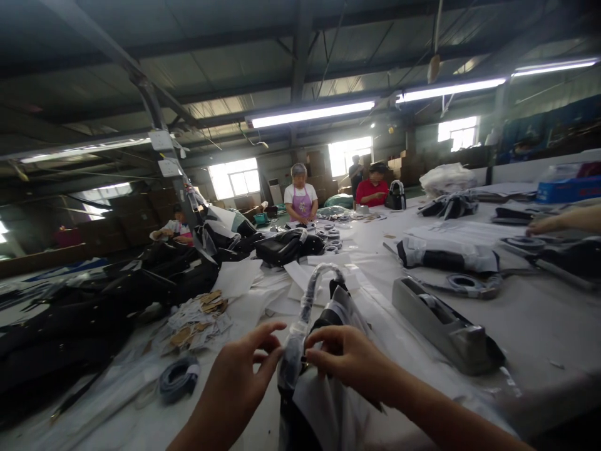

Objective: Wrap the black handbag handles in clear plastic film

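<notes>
A black handbag point(300, 419) stands upright in front of me at the table's near edge. Its arched handle point(307, 300) is wrapped in clear plastic, and white paper or film lies against its side. My left hand point(237, 379) is at the left of the handle's lower end, thumb and forefinger apart, fingertips close to the plastic. On the other side, my right hand point(350, 363) has its thumb and forefinger closed at the base of the handle, by a small metal fitting. What exactly lies between those fingertips is partly hidden.
A grey tape dispenser point(444, 329) stands to the right. Left are a coiled strap point(179, 379), a heap of paper tags point(200, 319) and piled black bags point(117, 307). A wrapped bag point(448, 254) lies beyond the dispenser. Another person's hand point(563, 220) reaches in at right; several people work behind.
</notes>
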The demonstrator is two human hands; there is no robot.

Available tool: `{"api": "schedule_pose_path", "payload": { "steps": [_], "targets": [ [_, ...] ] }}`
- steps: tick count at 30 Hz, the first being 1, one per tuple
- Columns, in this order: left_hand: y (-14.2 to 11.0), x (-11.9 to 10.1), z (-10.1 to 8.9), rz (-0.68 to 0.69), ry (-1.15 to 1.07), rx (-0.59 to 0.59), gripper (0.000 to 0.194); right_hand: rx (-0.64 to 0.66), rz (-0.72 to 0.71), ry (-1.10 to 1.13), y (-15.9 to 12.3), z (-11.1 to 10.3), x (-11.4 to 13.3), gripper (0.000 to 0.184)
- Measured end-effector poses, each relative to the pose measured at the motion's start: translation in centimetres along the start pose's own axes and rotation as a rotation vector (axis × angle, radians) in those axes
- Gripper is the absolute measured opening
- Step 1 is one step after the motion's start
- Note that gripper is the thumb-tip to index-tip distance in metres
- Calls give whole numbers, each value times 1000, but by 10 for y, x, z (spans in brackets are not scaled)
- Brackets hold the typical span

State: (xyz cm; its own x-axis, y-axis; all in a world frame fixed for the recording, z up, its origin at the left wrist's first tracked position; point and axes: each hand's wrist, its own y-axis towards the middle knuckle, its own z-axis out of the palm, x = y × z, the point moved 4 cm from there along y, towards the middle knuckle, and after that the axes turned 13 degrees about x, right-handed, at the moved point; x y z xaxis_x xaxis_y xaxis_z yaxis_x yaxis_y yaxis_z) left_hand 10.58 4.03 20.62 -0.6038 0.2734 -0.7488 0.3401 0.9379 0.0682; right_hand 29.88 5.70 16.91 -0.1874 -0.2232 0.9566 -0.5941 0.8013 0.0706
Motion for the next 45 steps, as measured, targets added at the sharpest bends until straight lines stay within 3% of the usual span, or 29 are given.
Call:
{"api": "schedule_pose_path", "payload": {
  "steps": [3, 6, 10, 13, 16, 20, 23, 25, 29, 32, 37, 41, 45],
  "targets": [
    [-6, 6, 0, -87, -415, 77, 38, 90, 91, 184, -7, 1, -10, 35],
    [-13, 8, 1, -173, -828, 92, 29, 165, 70, 426, -15, 2, -11, 43],
    [-18, 2, 3, -137, -1051, 63, 31, 221, 40, 678, -22, 5, -8, 43],
    [-18, 4, 6, -112, -1025, 4, 45, 188, -14, 662, -23, 8, -6, 36],
    [-15, 11, 11, -35, -935, -8, 54, 64, -146, 291, -23, 10, -2, 28],
    [-14, 19, 17, 46, -916, 4, 53, -214, -380, -319, -25, 9, 6, 36],
    [-12, 21, 22, 75, -964, -4, 50, -339, -458, -346, -22, 7, 10, 18],
    [-9, 23, 24, 89, -966, -35, 49, -283, -422, -151, -16, 8, 10, 10],
    [-4, 30, 28, 75, -924, -149, 51, -175, -284, 93, -4, 14, 13, 27],
    [-3, 33, 32, 55, -935, -191, 52, -201, -237, 74, -1, 13, 14, 34],
    [-5, 29, 37, 105, -951, -250, 58, -124, -181, 8, 3, 11, 15, 36],
    [-6, 23, 37, 92, -899, -291, 61, -97, -161, -176, 1, 7, 33, 32],
    [-10, 22, 33, 39, -679, -217, 69, -50, -238, -322, -5, 8, 52, 20]
  ]
}}
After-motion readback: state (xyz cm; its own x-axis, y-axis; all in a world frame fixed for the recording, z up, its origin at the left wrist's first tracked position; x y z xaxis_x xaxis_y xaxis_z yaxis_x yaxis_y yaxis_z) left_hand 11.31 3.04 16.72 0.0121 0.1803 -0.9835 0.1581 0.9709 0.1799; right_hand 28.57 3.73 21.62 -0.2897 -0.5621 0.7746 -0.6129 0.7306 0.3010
